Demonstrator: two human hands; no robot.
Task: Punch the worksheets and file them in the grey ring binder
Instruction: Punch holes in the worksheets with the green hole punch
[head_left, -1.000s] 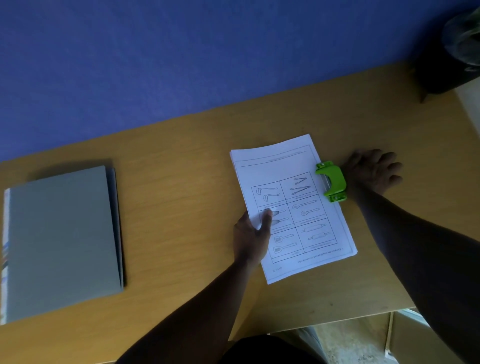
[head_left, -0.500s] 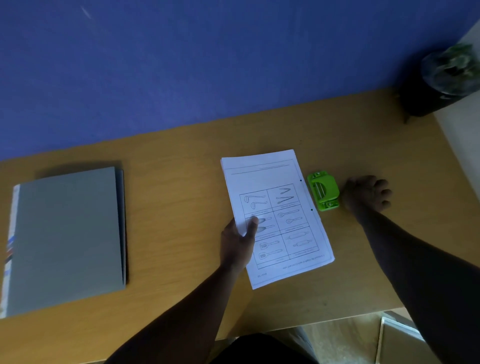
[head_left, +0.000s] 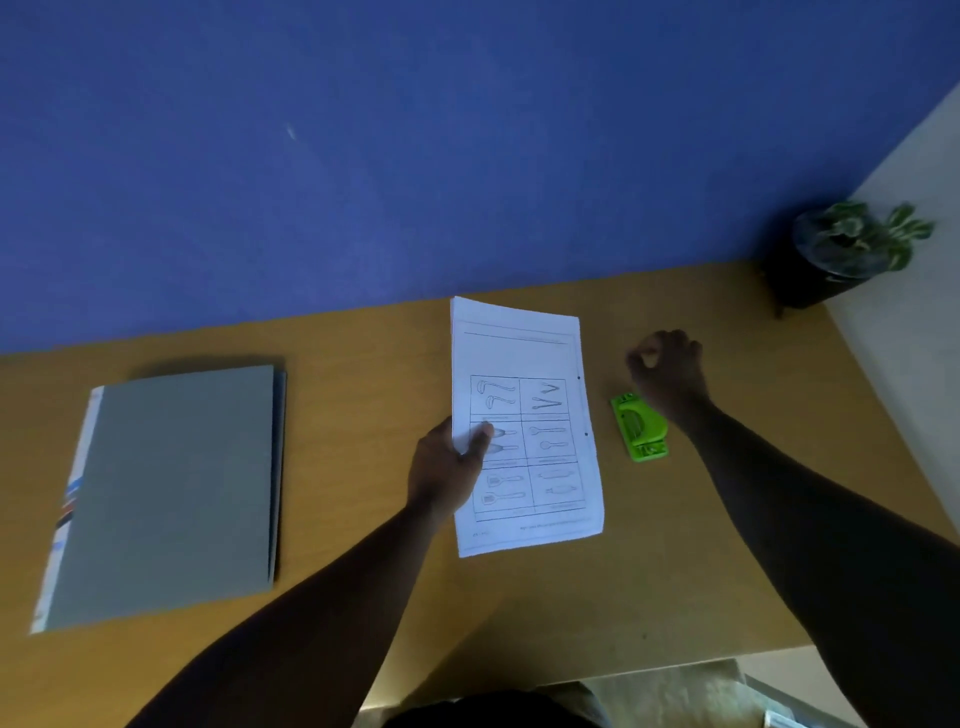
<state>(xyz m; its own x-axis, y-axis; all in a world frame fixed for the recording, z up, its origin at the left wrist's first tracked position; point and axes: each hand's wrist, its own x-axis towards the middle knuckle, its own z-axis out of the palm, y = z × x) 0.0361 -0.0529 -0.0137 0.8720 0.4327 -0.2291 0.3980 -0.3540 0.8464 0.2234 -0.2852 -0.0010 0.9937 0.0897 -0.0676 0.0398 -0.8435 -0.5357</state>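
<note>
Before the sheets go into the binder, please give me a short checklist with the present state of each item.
1. White printed worksheets punched: ok, two small holes show on their right edge.
2. Left hand holds the worksheets securely: ok, thumb on top and fingers under the left edge.
3. Small green plastic hole punch free of the paper: ok, it lies on the wooden desk, apart from the sheets.
4. Right hand free to help: ok, loosely curled, holding nothing.
5. Flat grey ring binder open: not ok, its cover is closed.
6. Rings ready: cannot tell, hidden inside.
</note>
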